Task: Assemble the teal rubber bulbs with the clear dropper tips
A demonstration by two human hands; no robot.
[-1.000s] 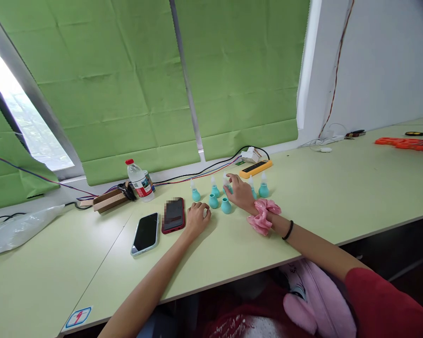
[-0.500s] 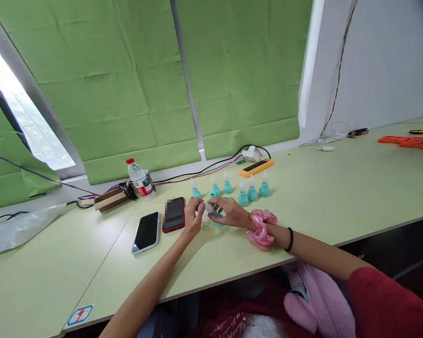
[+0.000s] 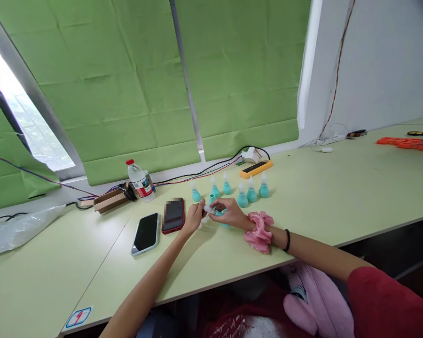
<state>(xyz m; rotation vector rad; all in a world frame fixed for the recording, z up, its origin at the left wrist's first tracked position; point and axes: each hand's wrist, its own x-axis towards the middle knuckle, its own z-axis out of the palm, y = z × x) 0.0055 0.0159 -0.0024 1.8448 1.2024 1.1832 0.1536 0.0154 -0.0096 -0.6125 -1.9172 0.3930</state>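
Between my hands lies a clear nozzle (image 3: 208, 209) with a teal part at its right end, tilted and held above the table. My left hand (image 3: 194, 217) is closed, its fingertips pinching the nozzle's left end. My right hand (image 3: 231, 213) is closed round the teal end, partly covering it. Just behind my fingers stands a teal bulb (image 3: 212, 197) without a tip. Below my hands are some clear pieces (image 3: 204, 220), mostly hidden. Nearby stand several teal bulb nasal aspirators with clear tips, such as the aspirator (image 3: 242, 199) beside my right hand.
Left of my hands lie a red-cased phone (image 3: 174, 216) and a pale-cased phone (image 3: 146, 233). Behind them stand a water bottle (image 3: 140, 182) and an open cardboard box (image 3: 113, 201). A yellow device (image 3: 256, 169) and cables run along the wall. Orange objects (image 3: 407, 142) lie far right.
The nozzle has turned so its length shows between my hands. My left fingers have closed further on its end, and my right hand has shifted slightly with the teal end showing.
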